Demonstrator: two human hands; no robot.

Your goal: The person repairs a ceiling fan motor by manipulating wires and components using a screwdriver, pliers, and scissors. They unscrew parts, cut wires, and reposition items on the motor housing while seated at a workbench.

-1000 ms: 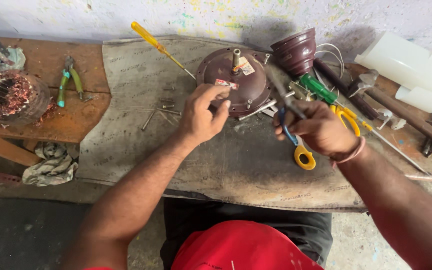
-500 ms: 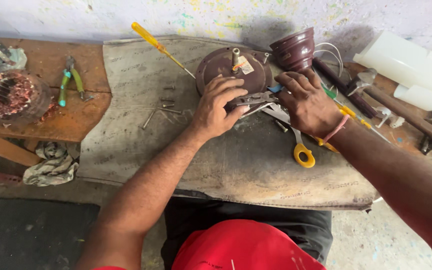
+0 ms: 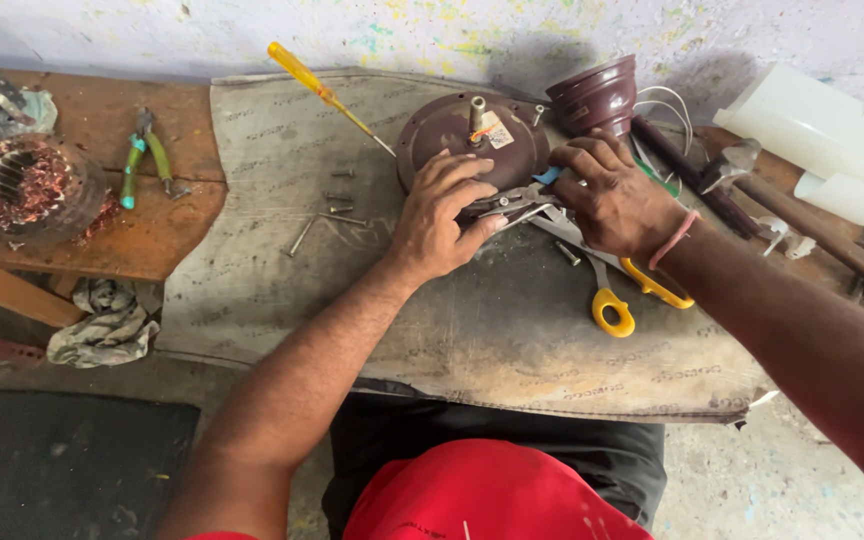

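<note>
A round brown fan motor housing (image 3: 449,132) with a short shaft lies on a grey mat (image 3: 432,330). My left hand (image 3: 438,222) presses on the housing's front edge, its fingers curled over the rim. My right hand (image 3: 616,200) is at the housing's right edge, closed around a blue-handled metal tool (image 3: 548,176). The tool's steel jaws (image 3: 512,206) lie between the two hands against the rim. Under my right wrist lie yellow-handled scissors (image 3: 615,303).
A yellow screwdriver (image 3: 316,85) and loose screws (image 3: 326,214) lie left of the housing. A maroon cup-shaped cover (image 3: 598,95), a hammer (image 3: 802,225) and white tubes (image 3: 822,135) are to the right. Green pliers (image 3: 146,156), a copper winding (image 3: 14,186) and a rag (image 3: 102,325) sit far left.
My right hand moved left from the scissors to the housing's right edge and now holds the blue-handled tool there. My left hand slid down to the front rim.
</note>
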